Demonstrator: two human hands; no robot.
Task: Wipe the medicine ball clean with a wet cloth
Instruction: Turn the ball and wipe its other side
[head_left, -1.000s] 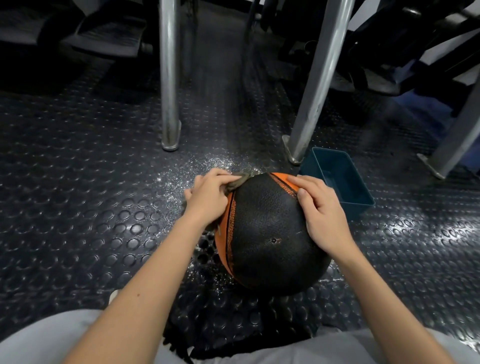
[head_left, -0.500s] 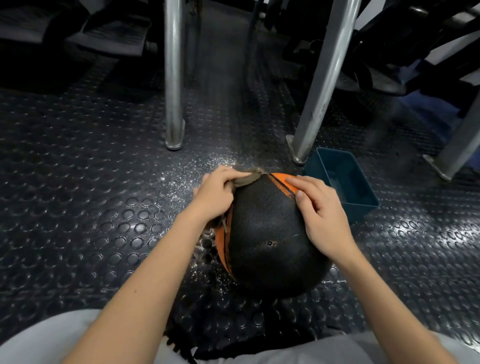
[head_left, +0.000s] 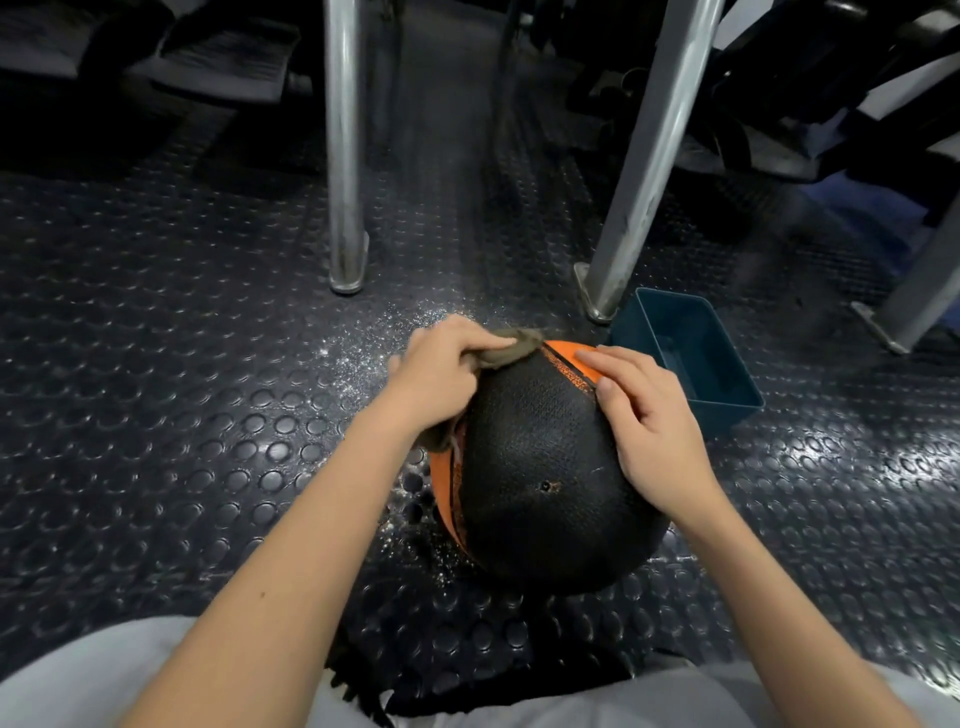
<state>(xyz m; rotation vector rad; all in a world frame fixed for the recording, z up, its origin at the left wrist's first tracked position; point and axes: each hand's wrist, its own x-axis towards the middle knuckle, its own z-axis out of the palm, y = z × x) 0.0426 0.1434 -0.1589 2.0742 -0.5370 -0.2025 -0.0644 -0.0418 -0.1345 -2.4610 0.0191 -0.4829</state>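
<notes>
A black and orange medicine ball (head_left: 540, 467) rests on the studded rubber floor in front of my knees. My left hand (head_left: 441, 379) is shut on a brownish-grey wet cloth (head_left: 511, 349) and presses it against the ball's upper left side, near the top. A tail of the cloth hangs out below my wrist. My right hand (head_left: 649, 426) lies flat on the ball's upper right side, fingers spread over the orange panel, holding it steady.
A dark teal rectangular tub (head_left: 691, 358) stands just right of the ball. Two metal frame legs (head_left: 345, 156) (head_left: 639, 171) rise beyond it, a third (head_left: 919, 296) at far right. Water droplets speckle the floor (head_left: 156, 389) around the ball.
My left hand has slid the cloth up and rightward over the ball's top edge. The right hand keeps its hold; the view has shifted slightly.
</notes>
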